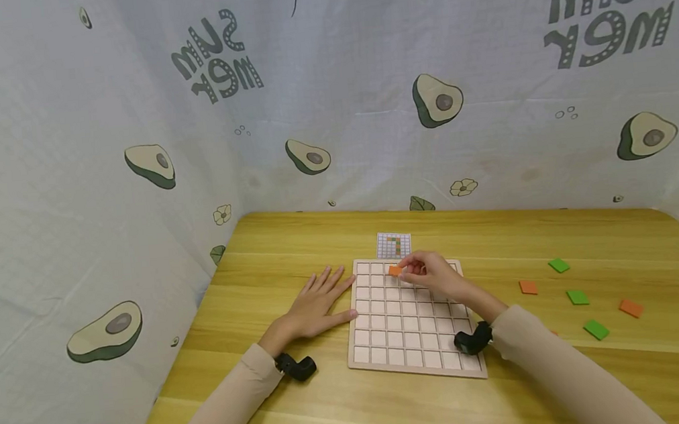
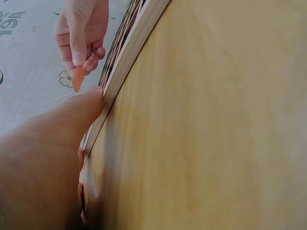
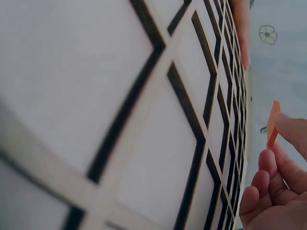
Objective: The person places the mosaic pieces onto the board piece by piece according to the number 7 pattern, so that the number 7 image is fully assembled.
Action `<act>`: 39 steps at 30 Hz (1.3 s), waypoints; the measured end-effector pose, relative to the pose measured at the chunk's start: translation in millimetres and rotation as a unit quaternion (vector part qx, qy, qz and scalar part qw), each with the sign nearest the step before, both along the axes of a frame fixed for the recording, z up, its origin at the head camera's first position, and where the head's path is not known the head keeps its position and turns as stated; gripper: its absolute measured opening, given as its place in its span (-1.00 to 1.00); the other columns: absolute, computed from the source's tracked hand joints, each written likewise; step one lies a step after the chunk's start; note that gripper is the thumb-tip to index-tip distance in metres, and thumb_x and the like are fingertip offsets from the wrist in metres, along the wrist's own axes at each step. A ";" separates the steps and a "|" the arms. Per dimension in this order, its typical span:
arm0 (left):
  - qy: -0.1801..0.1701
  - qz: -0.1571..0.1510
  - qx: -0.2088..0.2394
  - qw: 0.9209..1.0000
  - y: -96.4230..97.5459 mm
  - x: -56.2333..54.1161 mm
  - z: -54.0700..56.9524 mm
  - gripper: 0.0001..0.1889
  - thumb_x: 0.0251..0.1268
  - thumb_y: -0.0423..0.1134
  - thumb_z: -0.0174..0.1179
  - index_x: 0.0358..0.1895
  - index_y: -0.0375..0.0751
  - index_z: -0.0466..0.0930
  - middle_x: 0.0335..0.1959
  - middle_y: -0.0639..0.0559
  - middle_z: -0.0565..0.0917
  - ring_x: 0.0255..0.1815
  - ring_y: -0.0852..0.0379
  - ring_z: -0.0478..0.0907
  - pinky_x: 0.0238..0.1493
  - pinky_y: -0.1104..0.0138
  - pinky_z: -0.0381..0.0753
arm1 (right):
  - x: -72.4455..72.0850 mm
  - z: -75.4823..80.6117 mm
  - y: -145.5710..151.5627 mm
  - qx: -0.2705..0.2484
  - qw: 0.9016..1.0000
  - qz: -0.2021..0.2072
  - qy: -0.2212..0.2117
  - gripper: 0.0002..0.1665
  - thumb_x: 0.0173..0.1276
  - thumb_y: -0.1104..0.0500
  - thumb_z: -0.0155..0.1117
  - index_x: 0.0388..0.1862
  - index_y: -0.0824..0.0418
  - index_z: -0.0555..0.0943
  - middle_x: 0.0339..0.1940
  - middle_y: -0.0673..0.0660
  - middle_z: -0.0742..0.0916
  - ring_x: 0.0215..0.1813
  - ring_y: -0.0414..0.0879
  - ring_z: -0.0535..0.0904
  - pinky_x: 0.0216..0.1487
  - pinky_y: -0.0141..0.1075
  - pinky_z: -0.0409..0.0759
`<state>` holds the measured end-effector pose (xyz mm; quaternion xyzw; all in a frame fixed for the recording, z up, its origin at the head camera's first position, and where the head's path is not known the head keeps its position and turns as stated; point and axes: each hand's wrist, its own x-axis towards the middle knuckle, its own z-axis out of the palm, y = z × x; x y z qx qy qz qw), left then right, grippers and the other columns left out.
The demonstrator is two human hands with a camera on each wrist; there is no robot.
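Observation:
Between thumb and fingers, my right hand [image 1: 432, 275] pinches an orange square tile [image 1: 394, 271] over the far rows of a wooden grid board [image 1: 416, 369]. In the right wrist view the tile [image 3: 273, 123] is held on edge, apart from the board. My left hand [image 1: 316, 306] lies with spread fingers on the table, its thumb and a fingertip touching the board's left edge. The left wrist view shows that thumb [image 2: 91, 103] against the board's wooden side. A small card [image 1: 393, 244] with a printed coloured grid pattern lies just beyond the board.
Right of the board, several loose tiles lie scattered on the wooden table [image 1: 293, 236], among them a green tile [image 1: 577, 297] and an orange tile [image 1: 528, 288]. Part of another orange piece shows beside the right sleeve. A printed curtain [image 1: 360, 102] hangs behind the table and along its left.

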<state>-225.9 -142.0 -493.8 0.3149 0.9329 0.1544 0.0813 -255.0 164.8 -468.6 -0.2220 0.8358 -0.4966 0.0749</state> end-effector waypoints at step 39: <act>0.005 0.001 -0.004 1.000 0.1 0.0 -3.5 -0.17 0.45 0.40 -0.19 0.64 0.16 -0.16 0.65 0.01 -0.20 0.62 -0.05 -0.36 0.54 -0.01 -0.38 | -1.9 -10.2 -4.8 0.064 0.997 0.023 0.034 -0.81 0.33 0.37 0.36 -0.12 0.44 0.63 -0.39 0.08 0.56 -0.35 -0.07 0.39 -0.35 -0.34 0.40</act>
